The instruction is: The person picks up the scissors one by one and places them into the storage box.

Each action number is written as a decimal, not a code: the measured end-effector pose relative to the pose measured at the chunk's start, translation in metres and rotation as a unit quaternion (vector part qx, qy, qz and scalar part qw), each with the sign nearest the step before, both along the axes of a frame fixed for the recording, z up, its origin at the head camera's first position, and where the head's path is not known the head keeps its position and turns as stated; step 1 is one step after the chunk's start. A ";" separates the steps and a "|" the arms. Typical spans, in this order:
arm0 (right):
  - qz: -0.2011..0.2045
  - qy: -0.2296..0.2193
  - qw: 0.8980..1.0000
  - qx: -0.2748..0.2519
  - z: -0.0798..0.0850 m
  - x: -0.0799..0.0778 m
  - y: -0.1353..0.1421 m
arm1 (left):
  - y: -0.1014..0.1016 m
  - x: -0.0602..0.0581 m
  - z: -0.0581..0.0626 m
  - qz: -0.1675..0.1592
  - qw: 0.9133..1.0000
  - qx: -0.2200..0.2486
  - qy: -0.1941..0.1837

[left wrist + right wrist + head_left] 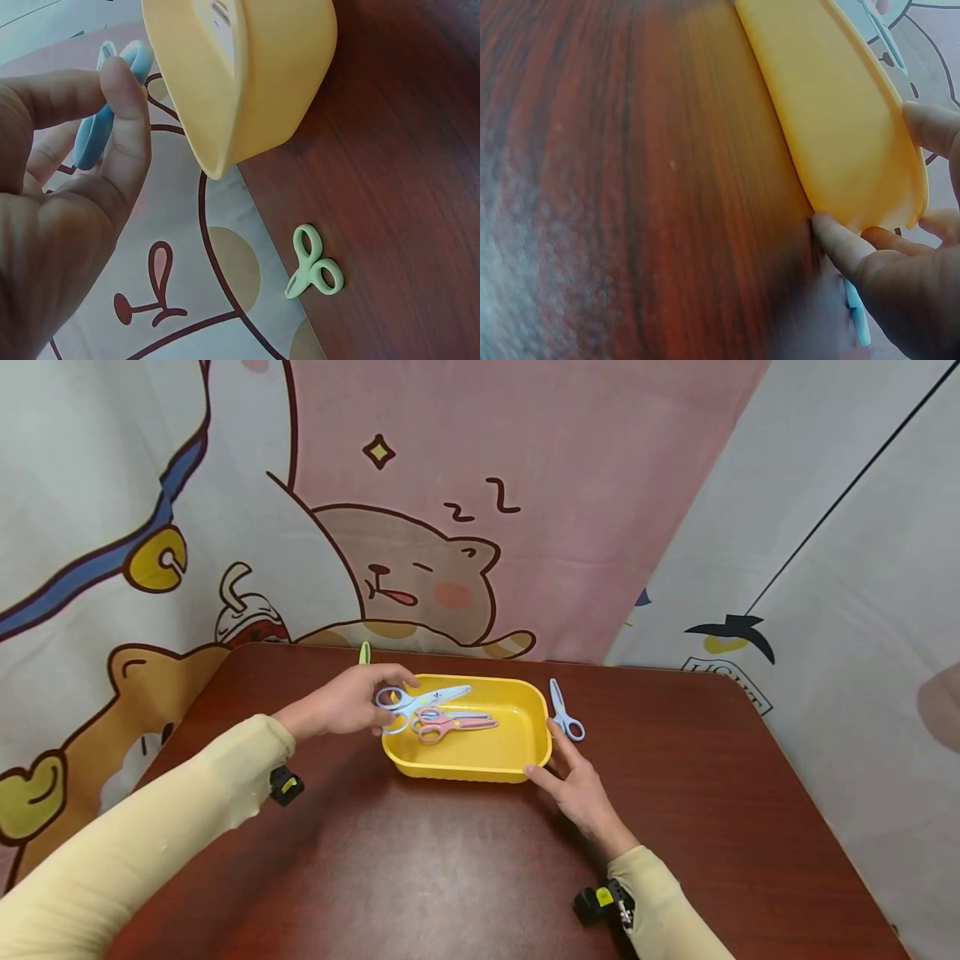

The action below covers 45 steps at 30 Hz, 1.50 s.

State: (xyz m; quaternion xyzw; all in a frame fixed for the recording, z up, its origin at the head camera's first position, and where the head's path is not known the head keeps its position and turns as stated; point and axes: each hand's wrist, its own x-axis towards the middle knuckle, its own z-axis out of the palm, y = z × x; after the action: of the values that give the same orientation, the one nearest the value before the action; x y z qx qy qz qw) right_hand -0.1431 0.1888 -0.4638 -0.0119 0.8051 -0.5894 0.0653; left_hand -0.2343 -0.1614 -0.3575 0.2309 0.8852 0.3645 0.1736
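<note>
Over the left end of a yellow tray [465, 772], my left hand [352, 697] pinches a pair of light blue scissors [435, 697] by the handles, blades pointing right. In the left wrist view the thumb and fingers close on the blue handle [94, 139]. Inside the tray lie pink scissors [450, 725], partly covering another blue pair. My right hand [581, 789] holds the tray's front right corner. The right wrist view shows its thumb at the rim and fingers along the outer wall [832, 127] and lower edge.
Just right of the tray, another pair of blue scissors [558, 706] lies on the brown table [450, 860]. Green scissors [311, 266] lie behind the left hand near the table's far edge. A cartoon-printed cloth [570, 485] hangs behind the table.
</note>
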 end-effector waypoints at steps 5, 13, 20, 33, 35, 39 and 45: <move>-0.002 0.001 1.000 0.002 0.001 0.000 0.000 | 0.007 -0.002 0.002 -0.013 1.000 -0.018 -0.002; -0.002 0.001 1.000 0.000 -0.001 0.001 0.001 | 0.012 -0.004 0.003 -0.041 0.999 -0.029 -0.003; -0.001 0.004 1.000 0.009 -0.003 0.000 0.001 | 0.018 -0.007 0.003 -0.064 0.997 -0.038 0.004; -0.002 0.002 1.000 -0.016 -0.004 0.000 0.001 | 0.031 -0.012 0.002 -0.099 0.993 -0.050 -0.029; -0.003 0.004 1.000 -0.016 -0.004 0.000 0.001 | 0.033 -0.013 0.001 -0.103 0.992 -0.059 -0.030; -0.003 0.005 1.000 -0.014 -0.003 0.000 0.001 | 0.037 -0.016 -0.001 -0.112 0.991 -0.067 -0.040; -0.003 0.005 1.000 -0.014 -0.003 0.001 0.001 | 0.042 -0.016 -0.004 -0.120 0.988 -0.081 -0.053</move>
State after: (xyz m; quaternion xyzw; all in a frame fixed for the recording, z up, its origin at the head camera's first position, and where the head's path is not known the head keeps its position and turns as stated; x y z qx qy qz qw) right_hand -0.1425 0.1894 -0.4670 -0.0132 0.7974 -0.6003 0.0592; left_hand -0.2506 -0.1191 -0.3618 0.3006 0.8674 0.2799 0.2809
